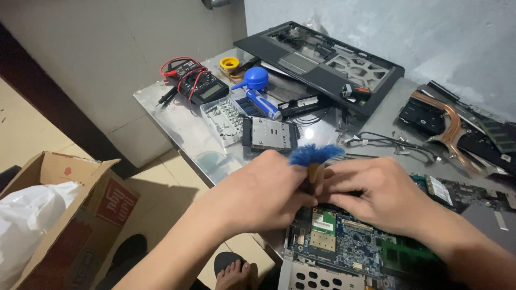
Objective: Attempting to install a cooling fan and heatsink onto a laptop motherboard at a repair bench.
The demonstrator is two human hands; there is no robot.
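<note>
My left hand grips the wooden handle of a small brush with blue bristles, bristles pointing up. My right hand rests beside it, fingers curled around something hidden under them, on the edge of a blue laptop motherboard. A small green card sits on the board just below both hands. The board lies at the near edge of a shiny metal table.
A black laptop shell leans at the back wall. On the table lie a multimeter with red leads, a blue air blower, a clear screw box, a drive caddy and a copper heatsink. A cardboard box stands on the floor at left.
</note>
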